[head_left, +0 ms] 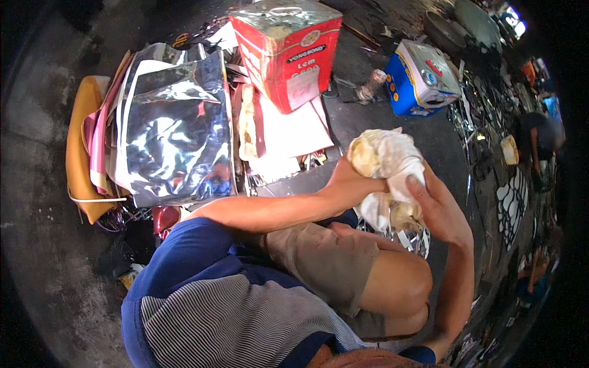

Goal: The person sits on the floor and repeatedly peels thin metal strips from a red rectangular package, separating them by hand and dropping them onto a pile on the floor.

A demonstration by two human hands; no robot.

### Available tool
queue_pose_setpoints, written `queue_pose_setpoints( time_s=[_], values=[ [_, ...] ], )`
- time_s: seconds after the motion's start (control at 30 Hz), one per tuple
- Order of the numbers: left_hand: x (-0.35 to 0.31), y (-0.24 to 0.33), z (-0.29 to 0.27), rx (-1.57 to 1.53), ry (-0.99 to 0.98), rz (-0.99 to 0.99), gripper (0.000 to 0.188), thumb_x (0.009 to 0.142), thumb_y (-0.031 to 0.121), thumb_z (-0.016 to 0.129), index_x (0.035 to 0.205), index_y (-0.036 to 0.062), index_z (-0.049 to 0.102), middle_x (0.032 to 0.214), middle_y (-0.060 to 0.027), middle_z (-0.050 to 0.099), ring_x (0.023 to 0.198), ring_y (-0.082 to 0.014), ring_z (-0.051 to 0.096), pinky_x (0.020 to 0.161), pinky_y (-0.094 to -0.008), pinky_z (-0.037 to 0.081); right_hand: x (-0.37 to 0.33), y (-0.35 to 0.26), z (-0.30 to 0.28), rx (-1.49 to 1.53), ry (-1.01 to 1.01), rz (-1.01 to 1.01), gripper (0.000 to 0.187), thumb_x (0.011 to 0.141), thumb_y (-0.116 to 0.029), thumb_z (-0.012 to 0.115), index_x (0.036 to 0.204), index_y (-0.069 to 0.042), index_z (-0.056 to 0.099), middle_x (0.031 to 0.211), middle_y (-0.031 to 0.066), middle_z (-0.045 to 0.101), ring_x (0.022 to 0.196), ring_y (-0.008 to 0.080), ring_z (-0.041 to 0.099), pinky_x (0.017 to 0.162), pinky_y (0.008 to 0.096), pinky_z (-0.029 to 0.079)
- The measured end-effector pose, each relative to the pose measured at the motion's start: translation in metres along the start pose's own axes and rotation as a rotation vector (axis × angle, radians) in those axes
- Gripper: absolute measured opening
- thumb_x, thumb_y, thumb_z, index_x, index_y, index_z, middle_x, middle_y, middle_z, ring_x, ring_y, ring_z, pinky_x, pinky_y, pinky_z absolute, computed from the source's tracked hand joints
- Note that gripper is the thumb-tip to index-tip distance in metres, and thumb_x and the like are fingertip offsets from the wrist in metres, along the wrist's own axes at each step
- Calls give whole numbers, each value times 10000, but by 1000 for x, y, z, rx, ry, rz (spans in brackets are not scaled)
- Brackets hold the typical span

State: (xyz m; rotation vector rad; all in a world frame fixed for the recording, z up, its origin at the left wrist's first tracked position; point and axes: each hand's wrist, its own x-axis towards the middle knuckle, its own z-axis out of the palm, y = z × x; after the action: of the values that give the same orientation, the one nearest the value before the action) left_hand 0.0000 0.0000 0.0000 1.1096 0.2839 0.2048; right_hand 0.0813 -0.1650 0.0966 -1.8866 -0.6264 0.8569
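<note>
A bunched white cloth [400, 153] with yellowish stained patches is between my two hands, above my bent knee. My left hand [354, 183] grips it from the left, its fingers partly hidden by the cloth. On the other side my right hand [446, 205] is wrapped round it, thumb pressed on the front and most fingers out of sight behind. Loose folds hang below my left hand, over shiny silver scraps [414, 242].
A tall red square tin [297, 67] stands on white sheets [297, 132]. Left of it lie glossy silver sheets [175, 129] beside a yellow-orange folded piece [86, 141]. A blue-and-white tin [420, 80] and a small jar [372, 84] stand ahead. Scraps and another person [538, 141] are far right.
</note>
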Motion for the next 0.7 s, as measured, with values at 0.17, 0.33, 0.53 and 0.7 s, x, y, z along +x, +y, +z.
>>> queue_pose_setpoints(
  time_s=[0.17,0.33,0.53,0.7],
  values=[
    [-21,7,-68,210,41,21,751,691,-49,787,1363,-10,453,1282,-113,619,1190,-199,589,1057,-351,458,9,-39,19,-579,-132,-83,606,961,-309,620,1401,64,437,1013,310,681,914,407,710,806,443,537],
    [-30,15,-138,134,309,-79,582,731,-102,731,1278,-21,548,1201,-105,661,1088,-206,643,968,-359,519,17,-55,24,-528,-252,-68,527,915,-246,671,1358,-1,525,984,269,697,866,383,714,770,417,552],
    [-19,24,-220,504,603,-73,549,694,-36,805,1210,-18,617,1106,-83,694,971,-193,671,872,-350,547,15,-40,14,-543,-149,7,528,897,-223,686,1345,12,534,1031,263,694,905,384,711,797,426,551],
    [27,48,-287,856,713,62,1154,646,90,901,1524,16,155,1304,-228,530,1179,-320,541,958,-424,487,23,-32,-1,-563,-93,-1,527,893,-234,693,1329,22,542,993,263,701,896,375,714,793,422,550]
  ],
)
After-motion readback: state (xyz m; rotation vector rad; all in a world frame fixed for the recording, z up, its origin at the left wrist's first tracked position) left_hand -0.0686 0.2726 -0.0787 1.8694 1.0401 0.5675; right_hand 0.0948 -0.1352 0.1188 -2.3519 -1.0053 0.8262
